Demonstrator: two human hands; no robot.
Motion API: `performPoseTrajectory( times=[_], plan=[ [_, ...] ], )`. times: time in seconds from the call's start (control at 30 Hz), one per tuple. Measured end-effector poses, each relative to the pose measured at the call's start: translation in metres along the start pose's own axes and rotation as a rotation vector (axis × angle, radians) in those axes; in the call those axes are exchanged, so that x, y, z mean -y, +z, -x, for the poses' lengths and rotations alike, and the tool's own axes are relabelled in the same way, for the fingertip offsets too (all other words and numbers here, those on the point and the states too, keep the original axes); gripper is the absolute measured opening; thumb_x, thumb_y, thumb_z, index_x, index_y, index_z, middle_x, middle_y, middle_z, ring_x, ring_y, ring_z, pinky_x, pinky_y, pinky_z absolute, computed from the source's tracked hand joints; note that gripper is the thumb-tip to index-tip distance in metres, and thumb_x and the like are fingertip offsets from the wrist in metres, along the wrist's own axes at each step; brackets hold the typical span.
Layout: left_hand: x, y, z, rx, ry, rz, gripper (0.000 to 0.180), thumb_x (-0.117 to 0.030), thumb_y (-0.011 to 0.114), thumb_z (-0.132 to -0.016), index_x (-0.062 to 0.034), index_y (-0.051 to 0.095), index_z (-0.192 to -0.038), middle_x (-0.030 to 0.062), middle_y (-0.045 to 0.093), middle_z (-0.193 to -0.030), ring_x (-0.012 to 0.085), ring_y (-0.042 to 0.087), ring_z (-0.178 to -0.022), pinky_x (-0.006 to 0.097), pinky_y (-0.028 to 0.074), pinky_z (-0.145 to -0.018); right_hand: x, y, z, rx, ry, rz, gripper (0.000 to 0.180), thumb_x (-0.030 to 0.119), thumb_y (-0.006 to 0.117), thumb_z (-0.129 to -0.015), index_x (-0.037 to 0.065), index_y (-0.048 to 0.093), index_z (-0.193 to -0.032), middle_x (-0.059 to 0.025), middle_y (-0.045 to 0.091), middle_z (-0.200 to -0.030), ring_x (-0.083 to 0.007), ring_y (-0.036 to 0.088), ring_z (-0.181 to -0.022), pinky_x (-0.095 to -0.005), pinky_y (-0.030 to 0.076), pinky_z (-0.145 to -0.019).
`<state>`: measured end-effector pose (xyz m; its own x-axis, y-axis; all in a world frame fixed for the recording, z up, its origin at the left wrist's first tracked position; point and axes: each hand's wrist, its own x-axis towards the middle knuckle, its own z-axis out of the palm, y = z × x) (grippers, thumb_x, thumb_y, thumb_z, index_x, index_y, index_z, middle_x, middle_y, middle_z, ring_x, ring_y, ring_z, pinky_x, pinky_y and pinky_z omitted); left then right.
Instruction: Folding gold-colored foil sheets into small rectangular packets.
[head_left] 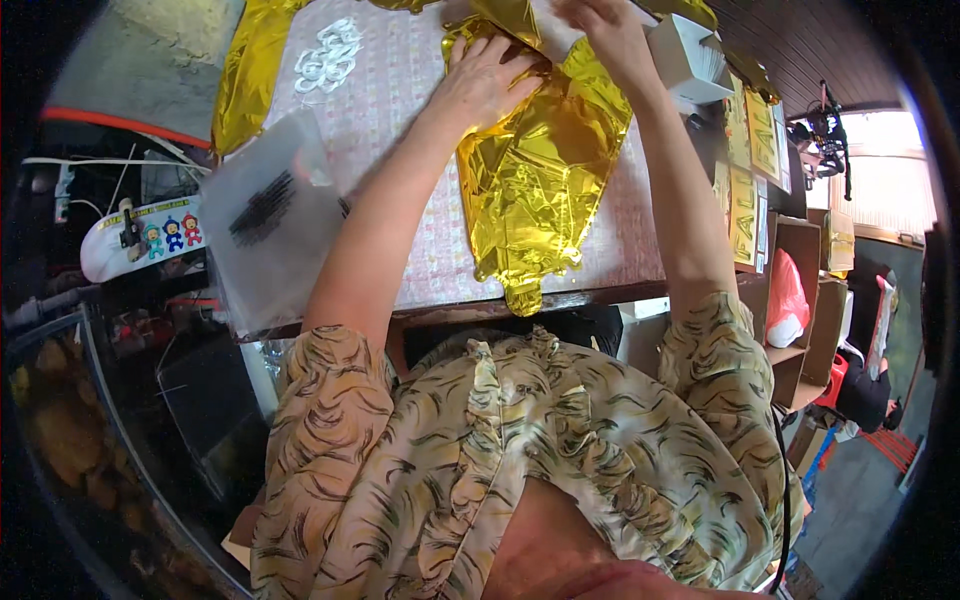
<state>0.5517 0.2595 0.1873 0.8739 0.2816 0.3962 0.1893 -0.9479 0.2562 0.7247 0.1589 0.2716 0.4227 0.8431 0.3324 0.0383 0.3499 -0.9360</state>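
Observation:
A crumpled, shiny gold foil balloon (545, 200) lies flat on the table in front of me, its narrow tail hanging over the near edge. My left hand (487, 85) rests on the upper part of the foil with its fingers spread. Farther up, beside a raised fold of the foil, is my right hand (605, 28). The top of the picture cuts into its fingers and they are blurred, so whether they grip the foil does not show.
White ring-shaped coils (330, 57) lie at the table's far left. Nearer is a clear plastic sleeve (285, 270) with thin black pieces. More gold foil (245, 80) drapes over the left edge. A white box (690, 60) and yellow printed packs (742, 215) stand at the right.

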Motion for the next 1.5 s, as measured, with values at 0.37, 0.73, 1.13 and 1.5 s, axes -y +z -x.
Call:
performPoseTrajectory(
  times=[0.37,0.73,1.13,1.5],
  plan=[
    [-0.002,-0.006,0.001,0.062,-0.030,-0.043,0.049,-0.051,0.053,-0.102,-0.0202,0.064,-0.138,0.0163,0.057,-0.133,0.0341,0.049,-0.131,0.052,0.025,-0.118,-0.049,0.001,0.087,-0.049,-0.173,1.386,0.050,0.007,0.059,-0.088,0.028,0.071,-0.132,-0.0081,0.059,-0.141,-0.0351,0.052,-0.130,-0.0571,0.034,-0.108],
    [-0.005,-0.004,-0.002,-0.045,0.006,-0.013,0.056,-0.052,0.059,-0.100,-0.0079,0.059,-0.134,0.0156,0.057,-0.133,0.0342,0.051,-0.129,0.051,0.030,-0.114,-0.062,-0.011,0.090,-0.028,-0.121,1.386,0.050,0.010,0.058,-0.091,0.027,0.067,-0.137,-0.0120,0.046,-0.157,-0.0382,0.040,-0.145,-0.0644,0.025,-0.115],
    [-0.003,-0.003,0.000,-0.039,0.004,-0.043,0.058,-0.052,0.059,-0.099,-0.0057,0.060,-0.133,0.0164,0.060,-0.129,0.0340,0.053,-0.126,0.049,0.033,-0.111,-0.052,0.004,0.088,0.058,-0.177,1.772,0.049,0.017,0.057,-0.095,0.029,0.061,-0.143,-0.0044,0.042,-0.162,-0.0341,0.038,-0.148,-0.0689,0.022,-0.116],
    [0.016,-0.034,-0.010,-0.066,-0.249,0.374,0.029,-0.024,0.052,-0.098,-0.0042,0.066,-0.114,0.0213,0.064,-0.118,0.0378,0.062,-0.109,0.048,0.049,-0.094,-0.046,0.014,0.086,0.090,-0.133,1.843,0.047,0.018,0.055,-0.095,0.029,0.064,-0.140,-0.0044,0.046,-0.159,-0.0330,0.040,-0.147,-0.0699,0.021,-0.116]
  ],
)
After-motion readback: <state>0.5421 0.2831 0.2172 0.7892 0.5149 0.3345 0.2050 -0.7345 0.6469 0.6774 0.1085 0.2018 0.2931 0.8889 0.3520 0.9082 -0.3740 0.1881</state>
